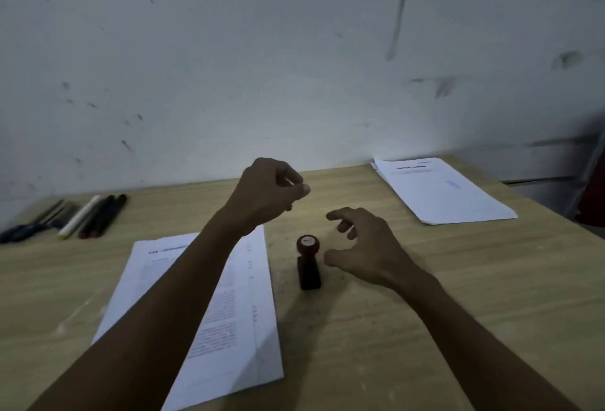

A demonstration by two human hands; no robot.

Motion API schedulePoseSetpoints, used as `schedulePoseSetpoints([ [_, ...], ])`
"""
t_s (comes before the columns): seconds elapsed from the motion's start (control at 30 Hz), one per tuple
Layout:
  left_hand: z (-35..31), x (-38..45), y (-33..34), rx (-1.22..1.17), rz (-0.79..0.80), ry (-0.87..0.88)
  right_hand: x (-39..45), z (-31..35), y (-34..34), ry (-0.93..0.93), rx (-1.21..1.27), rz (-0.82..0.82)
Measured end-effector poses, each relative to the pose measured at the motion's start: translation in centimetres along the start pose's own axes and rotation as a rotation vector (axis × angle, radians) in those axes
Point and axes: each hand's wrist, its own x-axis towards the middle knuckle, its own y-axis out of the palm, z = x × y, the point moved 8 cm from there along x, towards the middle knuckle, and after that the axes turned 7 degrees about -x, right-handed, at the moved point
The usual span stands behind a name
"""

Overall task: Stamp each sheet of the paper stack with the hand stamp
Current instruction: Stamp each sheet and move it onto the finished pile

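Observation:
A hand stamp [308,261] with a red round knob and a black body stands upright on the wooden table [458,279], just right of a stack of printed paper sheets [229,312]. My right hand [363,247] hovers just right of the stamp, fingers curled and apart, not touching it. My left hand [271,188] is raised above the table behind the stamp, fingers loosely closed with nothing visible in them; its forearm crosses over the paper stack. A second pile of sheets [442,191] with a faint blue stamp mark lies at the far right.
Several pens and markers [85,217] lie at the far left of the table near the white wall [294,67]. The table's right edge runs diagonally past the second pile.

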Motion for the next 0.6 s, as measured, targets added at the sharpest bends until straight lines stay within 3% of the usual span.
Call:
schedulePoseSetpoints([
  [0.23,6.7,-5.8,-6.9,0.126,-0.153,-0.084,0.1,3.1,3.5,0.016,-0.255,0.015],
  [0.43,13.0,-9.5,-9.2,0.316,0.059,-0.226,0.1,3.3,4.7,0.041,-0.41,0.01],
  [0.6,15.8,-11.5,-9.2,0.447,0.206,-0.24,0.0,3.3,4.0,0.073,-0.291,-0.053],
])
